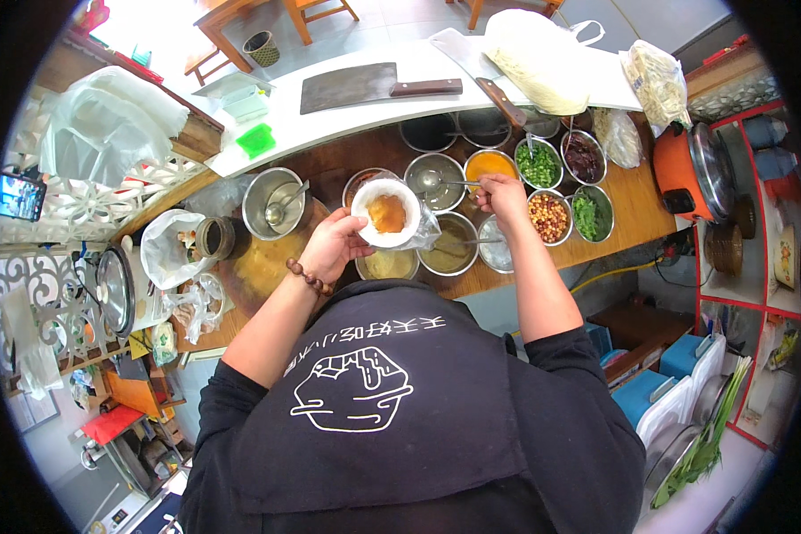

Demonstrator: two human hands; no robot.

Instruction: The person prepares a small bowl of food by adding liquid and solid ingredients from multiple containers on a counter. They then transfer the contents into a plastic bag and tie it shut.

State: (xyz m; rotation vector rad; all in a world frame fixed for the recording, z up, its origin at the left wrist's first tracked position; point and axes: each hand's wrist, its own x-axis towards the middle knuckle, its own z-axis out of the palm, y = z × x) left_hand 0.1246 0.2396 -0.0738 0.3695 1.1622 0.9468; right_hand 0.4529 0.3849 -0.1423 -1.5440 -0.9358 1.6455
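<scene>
My left hand, with a wooden bead bracelet at the wrist, holds a white bowl by its near left rim. Clear plastic film hangs around the bowl, and brown liquid or sauce lies in its bottom. In my right hand is the handle of a metal spoon. The spoon's head is in a steel bowl of clear-looking liquid. A bowl of orange sauce stands just beyond my right fingers. Chopped scallions are in a bowl right of it.
Close by stand bowls of peanuts, chopped greens and dark red paste. Two cleavers lie on the white ledge, beside bagged noodles. A steel pot with a ladle is at left, an orange cooker at right.
</scene>
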